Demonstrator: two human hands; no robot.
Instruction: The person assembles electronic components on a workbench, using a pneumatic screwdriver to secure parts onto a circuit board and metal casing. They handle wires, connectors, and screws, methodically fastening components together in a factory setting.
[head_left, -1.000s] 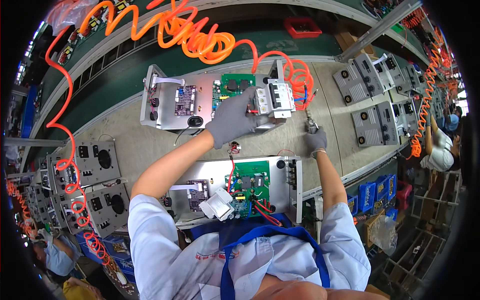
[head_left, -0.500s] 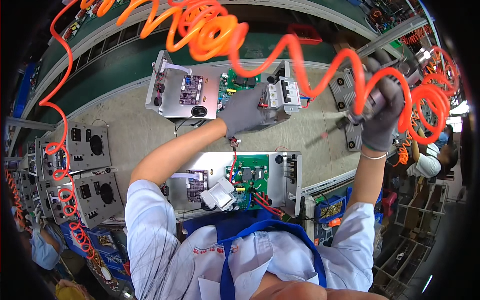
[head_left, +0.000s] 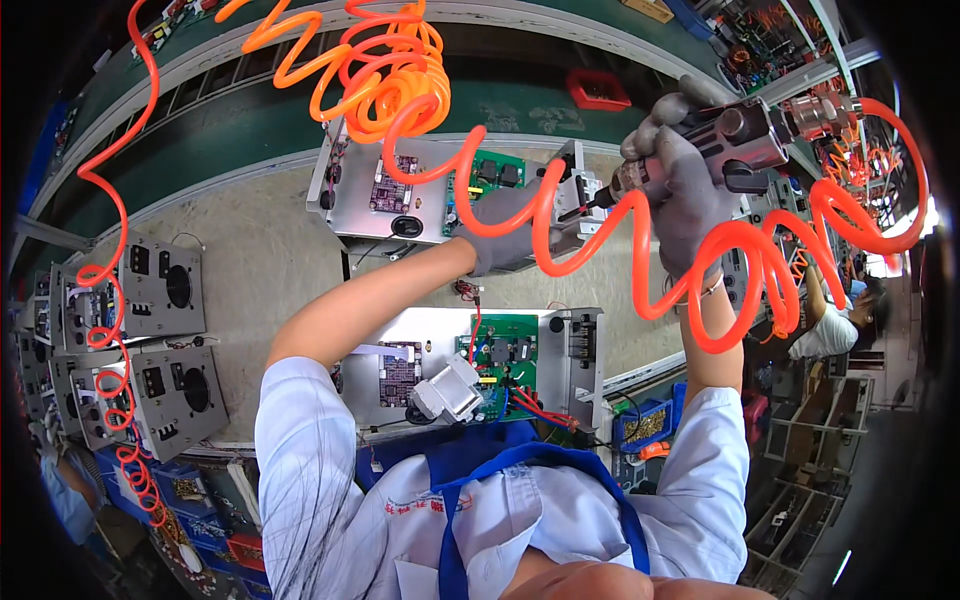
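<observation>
Bench view from the head camera. Right hand point(head_left: 680, 190), in a grey glove, is clenched around the body of a pneumatic screwdriver point(head_left: 735, 135), raised at upper right; the tool's tip points left toward the far chassis. A coiled orange air hose point(head_left: 740, 250) runs from the tool's rear, loops under the right wrist and sweeps across the bench toward another coil bunch at top centre.

Left hand point(head_left: 500, 235), also grey-gloved, lies on the far metal chassis point(head_left: 365, 205), fingers wrapped over its right-hand part beside the green circuit board point(head_left: 495, 170); whether it grips or merely presses, cannot tell. This chassis sits on the beige work surface point(head_left: 260, 270), well out from the person.

A second open chassis point(head_left: 575, 350) lies just before the torso, holding a green board point(head_left: 500, 355) with red wires and a grey transformer block point(head_left: 447, 390). Finished grey units with round fan openings point(head_left: 165, 290) are stacked at left. Another worker in white point(head_left: 830, 330) sits at far right.
</observation>
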